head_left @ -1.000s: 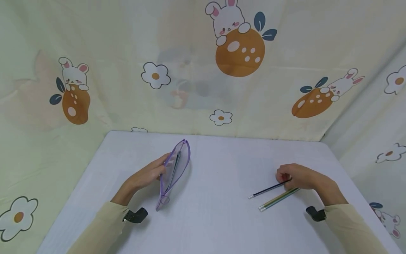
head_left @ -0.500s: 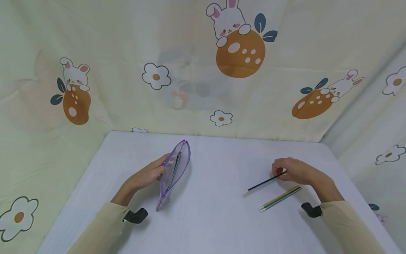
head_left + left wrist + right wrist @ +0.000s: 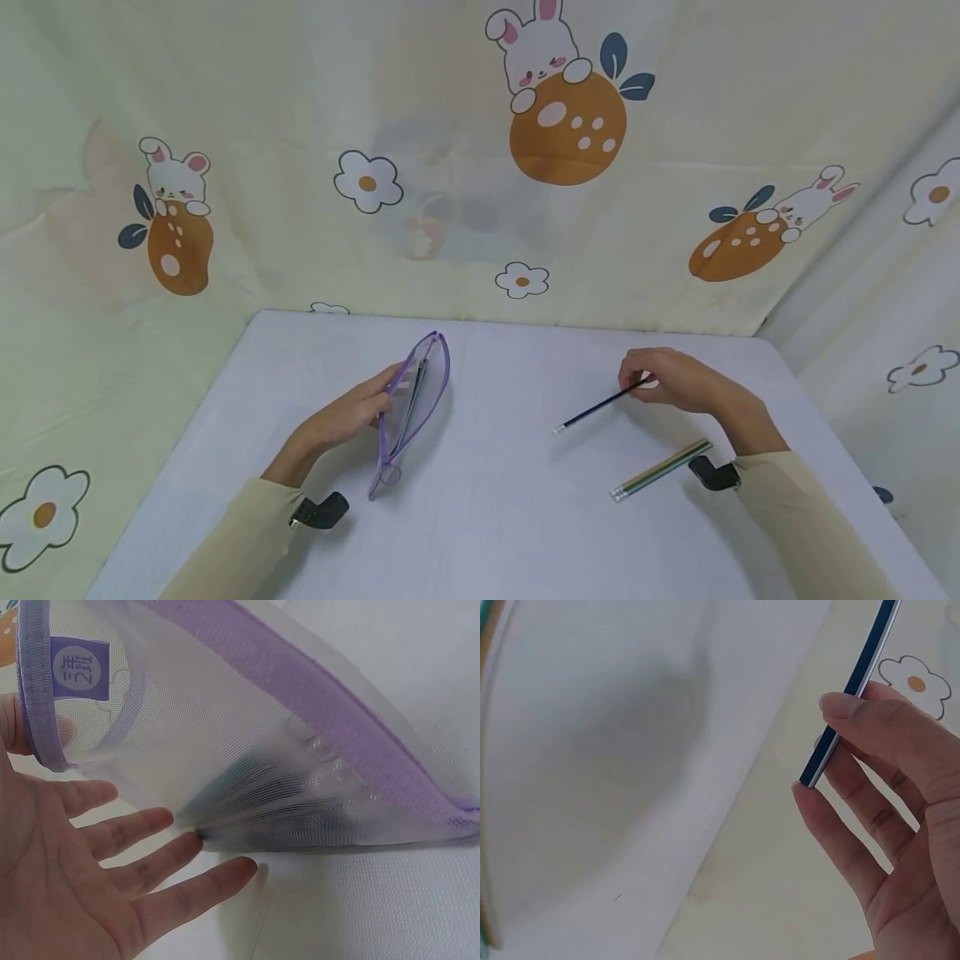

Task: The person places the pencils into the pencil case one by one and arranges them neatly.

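At the left of the head view my left hand (image 3: 341, 421) holds a mesh pencil pouch (image 3: 447, 367) with purple trim, its mouth spread apart. In the left wrist view the thumb hooks over the pouch's rim (image 3: 39, 682), while the other fingers (image 3: 199, 889) extend along the outside. Several dark pencils (image 3: 262, 787) show through the mesh. On the right, my right hand (image 3: 678, 379) pinches a dark blue striped pencil (image 3: 596, 410) near one end, between thumb and fingers. Its white-tipped end points toward the pouch, above the table. Below that hand lie a few pencils (image 3: 660, 471) side by side.
The white table (image 3: 495, 533) ends at a hanging cloth (image 3: 450, 233) printed with rabbits and flowers, at the back and sides. A small black device (image 3: 322, 510) sits on the left wrist, and another black device (image 3: 714, 473) on the right.
My right hand has lifted the dark blue pencil away from the others and moved it left and toward the back. The left hand and the pouch have stayed in place.
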Motion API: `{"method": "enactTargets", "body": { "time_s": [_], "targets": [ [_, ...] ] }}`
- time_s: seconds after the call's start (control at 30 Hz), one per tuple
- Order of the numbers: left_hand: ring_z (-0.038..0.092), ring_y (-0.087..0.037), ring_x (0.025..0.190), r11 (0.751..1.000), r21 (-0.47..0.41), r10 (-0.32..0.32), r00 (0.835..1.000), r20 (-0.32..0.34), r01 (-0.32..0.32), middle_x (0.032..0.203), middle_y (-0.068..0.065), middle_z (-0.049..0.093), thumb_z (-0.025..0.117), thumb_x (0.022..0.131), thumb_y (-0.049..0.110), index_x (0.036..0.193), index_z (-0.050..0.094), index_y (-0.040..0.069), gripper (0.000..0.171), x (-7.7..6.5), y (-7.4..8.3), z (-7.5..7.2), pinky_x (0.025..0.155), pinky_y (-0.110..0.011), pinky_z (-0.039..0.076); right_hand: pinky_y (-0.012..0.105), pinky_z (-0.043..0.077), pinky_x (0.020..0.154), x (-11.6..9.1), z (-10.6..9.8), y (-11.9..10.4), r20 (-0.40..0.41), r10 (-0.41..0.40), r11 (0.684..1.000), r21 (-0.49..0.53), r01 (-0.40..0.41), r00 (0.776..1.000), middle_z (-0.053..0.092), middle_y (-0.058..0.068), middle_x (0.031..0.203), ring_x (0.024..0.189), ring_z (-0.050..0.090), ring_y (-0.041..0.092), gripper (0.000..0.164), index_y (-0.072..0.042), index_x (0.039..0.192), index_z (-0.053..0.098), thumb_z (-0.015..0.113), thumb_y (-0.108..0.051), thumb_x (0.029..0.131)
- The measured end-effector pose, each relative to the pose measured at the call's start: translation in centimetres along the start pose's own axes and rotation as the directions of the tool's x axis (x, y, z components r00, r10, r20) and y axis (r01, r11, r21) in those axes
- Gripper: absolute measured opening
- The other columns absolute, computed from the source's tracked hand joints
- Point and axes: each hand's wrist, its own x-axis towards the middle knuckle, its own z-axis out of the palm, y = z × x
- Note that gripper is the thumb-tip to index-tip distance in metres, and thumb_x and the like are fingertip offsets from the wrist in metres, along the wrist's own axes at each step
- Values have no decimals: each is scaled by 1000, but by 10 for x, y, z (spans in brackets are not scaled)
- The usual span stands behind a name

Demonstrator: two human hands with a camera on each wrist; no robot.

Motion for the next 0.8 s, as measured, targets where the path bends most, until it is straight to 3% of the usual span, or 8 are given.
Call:
{"method": "enactTargets", "body": {
  "time_s": [0.2,0.53,0.8],
  "targets": [
    [36,-39,139,1000,1,8,1000,4,-8,168,-18,15,38,95,12,164,12,7,73,1,-1,1,95,-50,51,42,56,89,17,-7,-16,-24,3,999,44,-2,1000,67,-10,97,95,64,13,25,-23,99,71,77,-3,86],
    [36,-40,139,1000,9,4,1000,4,-4,168,-19,16,37,96,14,164,13,7,72,1,1,1,95,-50,51,40,58,88,49,-20,-45,-69,-142,984,100,149,987,67,-10,99,94,66,11,25,-24,99,76,77,-2,86],
    [36,-40,139,1000,14,-2,1000,3,2,168,-19,16,37,95,13,164,13,7,73,1,0,1,94,-50,51,38,58,87,69,-30,-73,-61,-231,968,90,236,971,66,-9,99,95,67,12,21,-20,100,75,78,-4,87]
  ]
}}
